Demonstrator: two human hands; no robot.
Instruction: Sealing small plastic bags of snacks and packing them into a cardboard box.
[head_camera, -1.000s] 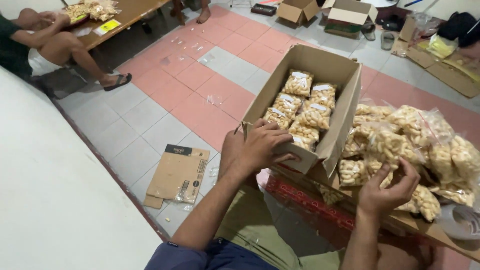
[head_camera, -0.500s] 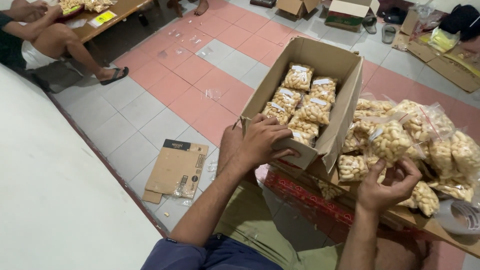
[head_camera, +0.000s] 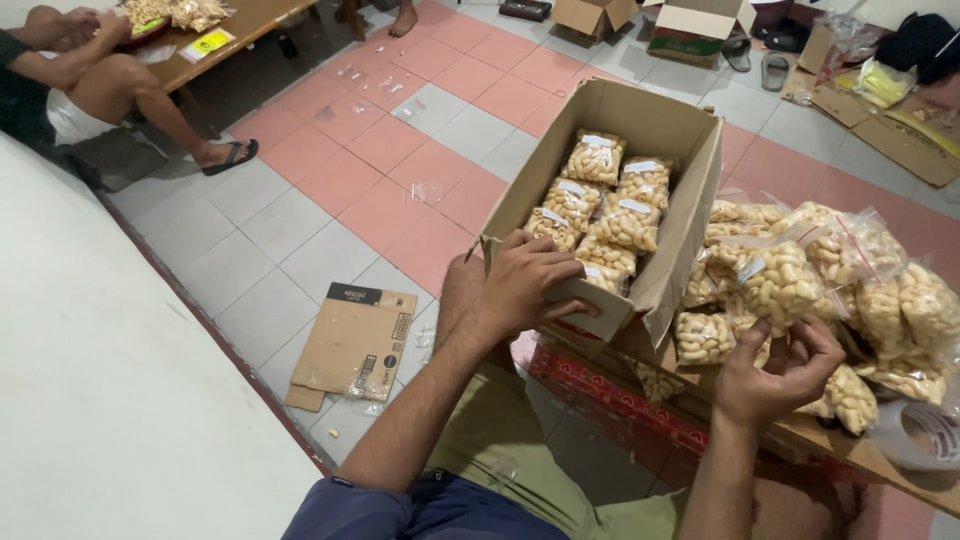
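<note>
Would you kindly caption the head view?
Left hand steadies a cardboard box; right hand holds a snack bag.

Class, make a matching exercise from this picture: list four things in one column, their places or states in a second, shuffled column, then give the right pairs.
Things:
1. left hand
2. right hand
3. flattened brown cardboard sheet
4. black sandal

Places or states:
A. lying flat on the tiled floor
B. lifting a clear bag of pale snacks
C. on a seated person's foot
D. gripping the flap of the open brown cardboard box

Pairs: 1-D, 2-B, 3-A, 4-C
</note>
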